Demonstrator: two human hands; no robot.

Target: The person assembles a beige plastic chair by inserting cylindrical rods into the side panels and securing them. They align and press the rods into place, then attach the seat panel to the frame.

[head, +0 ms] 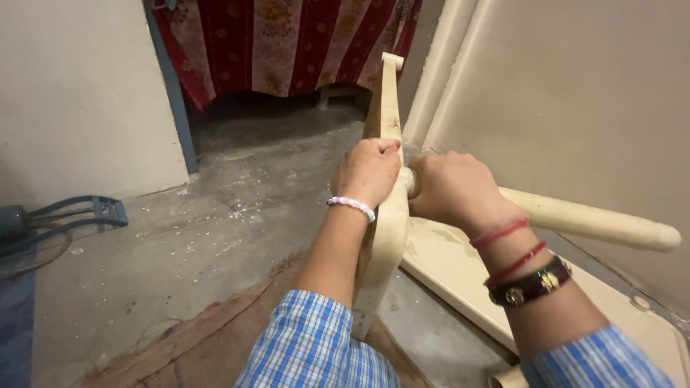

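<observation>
Chair (388,215): cream plastic, smooth and scuffed, lying on its side by the wall; curved flat frame edge upright, one round leg (596,223) jutting right.
Left hand (368,171): closed around the frame edge, white bead bracelet at the wrist.
Right hand (453,190): fist wrapped around the leg's base where it meets the frame; red threads and dark bangle.
Floor (215,237): rough grey concrete, dusty, stained.
Curtain (287,43): red patterned cloth across the doorway.
Walls: plain beige plaster.

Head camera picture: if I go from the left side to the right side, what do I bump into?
Blue metal frame → left hand gripping the cream chair arm → right hand around the chair leg's base → cream chair leg sticking out right.
</observation>
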